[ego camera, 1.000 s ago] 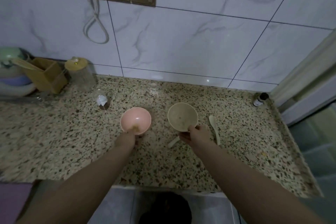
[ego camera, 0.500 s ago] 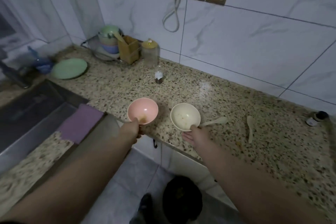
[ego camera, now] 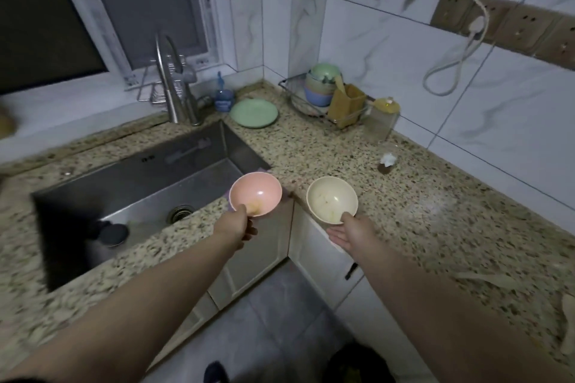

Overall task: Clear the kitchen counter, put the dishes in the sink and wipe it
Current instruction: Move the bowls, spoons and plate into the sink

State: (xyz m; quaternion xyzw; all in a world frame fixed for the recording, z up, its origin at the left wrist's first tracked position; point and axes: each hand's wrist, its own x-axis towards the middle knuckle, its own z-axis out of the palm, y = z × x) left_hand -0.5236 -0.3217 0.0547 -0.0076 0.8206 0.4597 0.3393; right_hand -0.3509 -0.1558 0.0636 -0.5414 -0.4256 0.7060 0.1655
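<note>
My left hand [ego camera: 237, 225] grips the near rim of a pink bowl [ego camera: 255, 193] with food residue inside, held in the air at the corner of the counter beside the steel sink [ego camera: 149, 183]. In my right hand [ego camera: 353, 232] is a cream bowl [ego camera: 331, 198], also soiled, held by its near rim above the counter's inner corner. A purple cloth [ego camera: 287, 193] peeks out behind the pink bowl. Two pale spoons [ego camera: 485, 280] lie on the speckled counter [ego camera: 420, 211] at the right edge of view.
A green plate [ego camera: 254, 113] lies behind the sink near the faucet [ego camera: 172, 87]. A wire rack with stacked bowls [ego camera: 317, 92], a wooden holder [ego camera: 347, 104], a lidded jar [ego camera: 381, 120] and a small bottle [ego camera: 386, 163] stand along the wall. A dark round object [ego camera: 113, 235] sits in the sink.
Both hands have lifted the bowls off the counter and carried them left toward the sink; the view has swung left, bringing the sink and faucet fully into sight.
</note>
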